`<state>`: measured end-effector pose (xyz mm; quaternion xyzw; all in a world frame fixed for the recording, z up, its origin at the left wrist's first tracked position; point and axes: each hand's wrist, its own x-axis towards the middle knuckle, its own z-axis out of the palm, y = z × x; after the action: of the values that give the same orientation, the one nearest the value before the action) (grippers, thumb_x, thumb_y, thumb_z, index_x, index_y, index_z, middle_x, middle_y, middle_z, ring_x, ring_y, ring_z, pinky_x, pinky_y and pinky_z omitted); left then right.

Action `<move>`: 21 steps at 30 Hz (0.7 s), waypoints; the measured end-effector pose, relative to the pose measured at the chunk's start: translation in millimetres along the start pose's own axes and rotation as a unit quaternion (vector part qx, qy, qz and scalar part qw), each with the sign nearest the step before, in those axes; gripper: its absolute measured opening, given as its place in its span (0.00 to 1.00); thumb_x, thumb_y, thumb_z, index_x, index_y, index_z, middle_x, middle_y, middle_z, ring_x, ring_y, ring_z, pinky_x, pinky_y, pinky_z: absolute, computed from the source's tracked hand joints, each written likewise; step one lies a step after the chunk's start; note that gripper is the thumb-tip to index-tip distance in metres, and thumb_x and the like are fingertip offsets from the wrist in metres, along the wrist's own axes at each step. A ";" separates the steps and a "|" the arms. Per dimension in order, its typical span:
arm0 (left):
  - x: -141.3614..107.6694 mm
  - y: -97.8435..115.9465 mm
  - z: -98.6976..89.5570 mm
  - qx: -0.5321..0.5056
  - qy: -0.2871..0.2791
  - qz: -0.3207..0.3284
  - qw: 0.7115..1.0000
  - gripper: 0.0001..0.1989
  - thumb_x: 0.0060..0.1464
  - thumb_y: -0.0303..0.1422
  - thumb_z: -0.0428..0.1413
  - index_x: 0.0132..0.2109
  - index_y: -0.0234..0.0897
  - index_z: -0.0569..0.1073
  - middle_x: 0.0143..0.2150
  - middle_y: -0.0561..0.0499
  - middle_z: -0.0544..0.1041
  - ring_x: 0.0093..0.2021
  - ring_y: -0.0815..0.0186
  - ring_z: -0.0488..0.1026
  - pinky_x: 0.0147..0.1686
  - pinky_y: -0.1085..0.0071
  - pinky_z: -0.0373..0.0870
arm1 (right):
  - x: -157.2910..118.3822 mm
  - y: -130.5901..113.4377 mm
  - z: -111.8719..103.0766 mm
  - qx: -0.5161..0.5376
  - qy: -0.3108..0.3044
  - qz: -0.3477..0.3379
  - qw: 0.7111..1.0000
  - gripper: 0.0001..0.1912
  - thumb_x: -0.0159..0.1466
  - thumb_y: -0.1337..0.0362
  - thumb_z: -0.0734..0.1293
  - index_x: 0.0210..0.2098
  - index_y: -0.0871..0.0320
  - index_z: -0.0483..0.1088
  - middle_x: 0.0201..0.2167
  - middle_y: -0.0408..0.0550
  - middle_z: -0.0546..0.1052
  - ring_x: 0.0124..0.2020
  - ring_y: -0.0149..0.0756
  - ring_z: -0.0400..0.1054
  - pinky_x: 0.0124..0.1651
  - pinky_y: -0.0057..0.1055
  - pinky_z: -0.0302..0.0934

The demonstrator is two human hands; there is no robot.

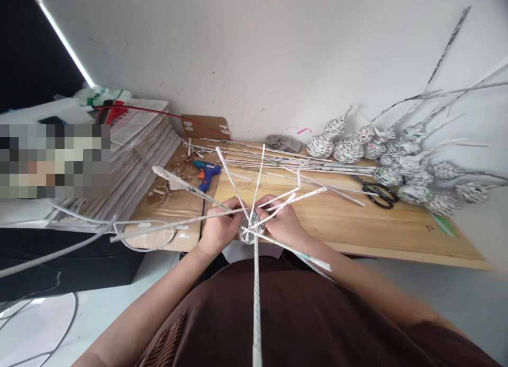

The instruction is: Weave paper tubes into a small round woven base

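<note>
Close to my body, at the table's front edge, both hands hold a small woven piece (246,235) made of rolled newspaper. Long paper tubes (256,293) fan out from its middle in all directions, one running down toward my shirt. My left hand (224,224) grips the piece from the left, fingers curled in at its far side. From the right, my right hand (283,219) closes on it, thumb and fingers pinched near the tube bases. The tubes cover part of the fingers.
A blue glue gun (206,175) lies on cardboard at the left. Beyond my hands are loose paper tubes (341,168) and black scissors (379,193). Several woven gourd shapes (415,191) crowd the right, against the wall. A tall stack of newspaper (153,131) stands left, with a white cable (85,245) nearby.
</note>
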<state>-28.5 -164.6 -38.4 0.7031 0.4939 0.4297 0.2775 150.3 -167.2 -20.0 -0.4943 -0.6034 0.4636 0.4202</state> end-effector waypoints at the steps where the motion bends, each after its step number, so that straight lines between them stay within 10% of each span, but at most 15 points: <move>1: -0.5 0.6 -0.2 0.009 0.001 -0.003 1.000 0.03 0.57 0.31 0.57 0.35 0.38 0.75 0.29 0.54 0.77 0.30 0.68 0.74 0.33 0.75 0.68 | 0.0 0.1 -0.1 -0.008 0.001 -0.001 1.000 0.04 0.61 0.64 0.66 0.33 0.58 0.72 0.27 0.44 0.76 0.28 0.33 0.71 0.33 0.29 0.64; 21: -0.6 -5.3 8.9 -0.142 0.007 -0.096 0.985 0.06 0.47 0.31 0.63 0.29 0.37 0.73 0.26 0.55 0.75 0.26 0.70 0.70 0.28 0.77 0.66 | 10.9 8.7 -10.9 0.005 -0.043 0.010 0.999 0.07 0.59 0.61 0.69 0.34 0.58 0.74 0.29 0.46 0.78 0.29 0.34 0.72 0.34 0.29 0.65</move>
<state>-23.1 -163.0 -47.2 0.6031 0.4951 0.4716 0.4108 160.9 -154.2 -25.5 -0.4782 -0.6132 0.4918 0.3918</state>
